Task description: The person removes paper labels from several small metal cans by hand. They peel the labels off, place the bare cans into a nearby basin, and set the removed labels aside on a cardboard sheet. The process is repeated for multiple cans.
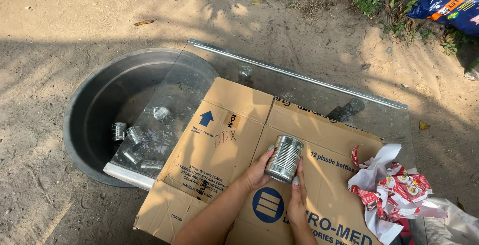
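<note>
Both hands hold a bare silver tin can (285, 157) over a flattened brown cardboard box (219, 145). My left hand (258, 171) cups the can's left side. Beneath it, my right hand (298, 201) grips the lower end, fingers pointing up. The can lies tilted and its ribbed side has no label. The cardboard rests on a glass pane (319, 93) with a metal edge.
A large dark basin (102, 100) at the left holds several bare tin cans (130, 137), partly under the glass. Torn red and white paper labels (391, 187) are piled at the right. Sandy ground surrounds everything; a blue sack (451, 0) lies at top right.
</note>
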